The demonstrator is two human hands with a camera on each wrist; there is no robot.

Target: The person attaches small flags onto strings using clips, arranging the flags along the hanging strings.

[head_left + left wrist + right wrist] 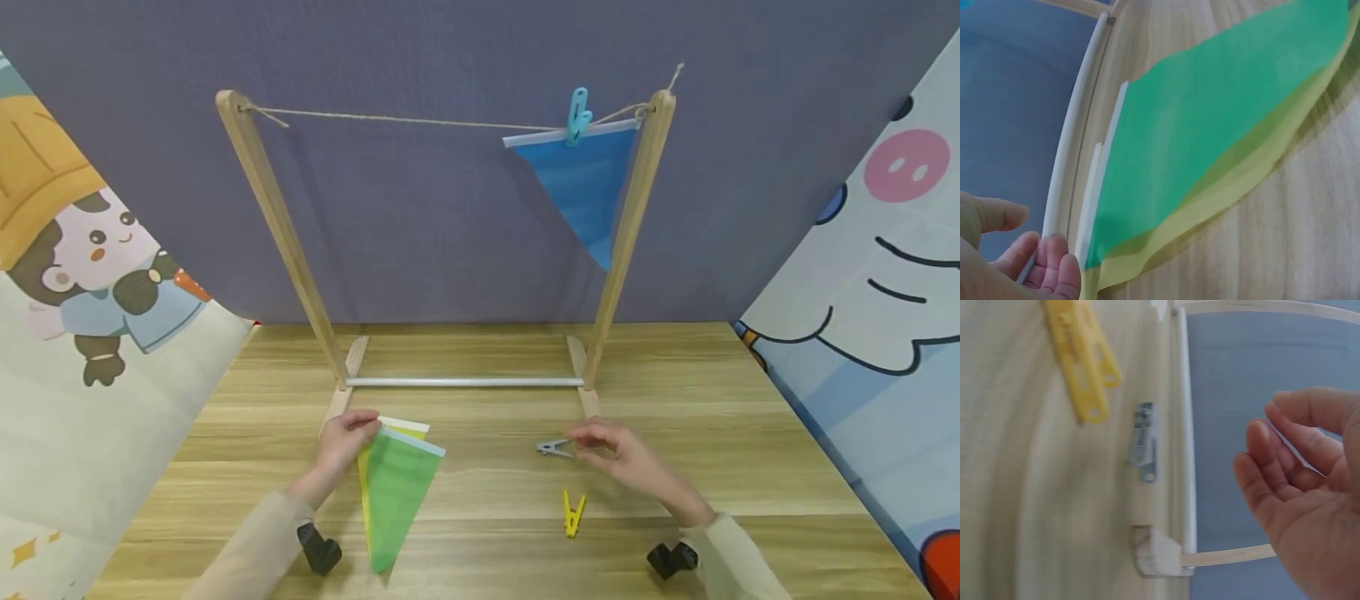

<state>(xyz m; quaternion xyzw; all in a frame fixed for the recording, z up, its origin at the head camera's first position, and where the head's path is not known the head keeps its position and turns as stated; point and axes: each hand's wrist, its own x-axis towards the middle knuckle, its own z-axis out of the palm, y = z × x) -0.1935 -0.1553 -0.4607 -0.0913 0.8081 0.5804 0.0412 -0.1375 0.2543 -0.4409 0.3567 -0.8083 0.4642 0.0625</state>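
Observation:
A green triangular pennant [405, 496] lies over a yellow pennant [1172, 247], both with white top strips. My left hand [349, 435] is at their upper left corner; the left wrist view shows its thumb apart from loosely bent fingers, fingertips right beside the strip ends. A grey clothespin [555, 448] lies on the table just left of my right hand [611, 450]. The right wrist view shows that hand loosely curved, thumb and fingers apart, nothing between them. Nearer me lies a yellow clothespin [573, 515].
A wooden frame [281, 225] stands at the back of the table [480, 550], a pale crossbar [465, 382] low between its posts. From the string [405, 120] hangs a blue pennant [581, 183], held by a light blue clothespin [577, 117] near the right post.

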